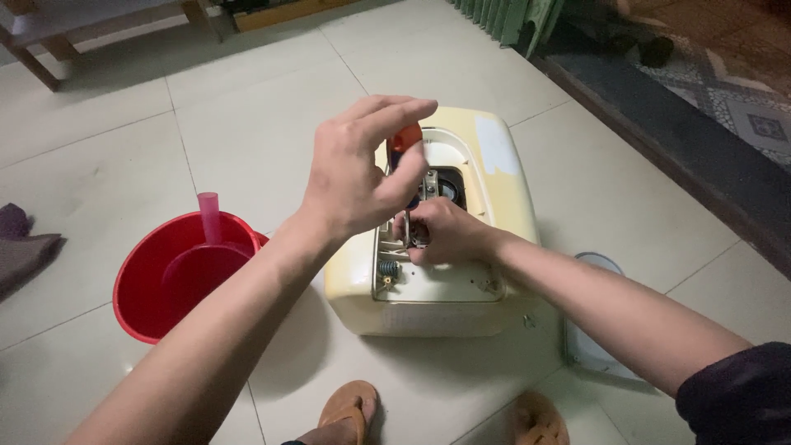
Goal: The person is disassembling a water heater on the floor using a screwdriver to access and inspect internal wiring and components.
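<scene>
A cream-coloured box-shaped appliance (pixel 503 173) lies on the tiled floor with its cover off, showing metal parts and wires inside. My left hand (pixel 358 177) is raised above it, gripping a screwdriver by its orange handle (pixel 404 137); the shaft points down into the opening and is mostly hidden. My right hand (pixel 441 233) reaches into the open compartment, fingers closed around a small metal part that I cannot make out. A blue-green spring-like fitting (pixel 388 269) sits at the appliance's near left corner.
A red basin (pixel 136 301) with a pink-handled scoop (pixel 209 216) stands left of the appliance. A pale cover panel (pixel 589 350) lies on the floor at right. My sandalled feet (pixel 350 409) are below. A dark cloth (pixel 21 247) lies far left.
</scene>
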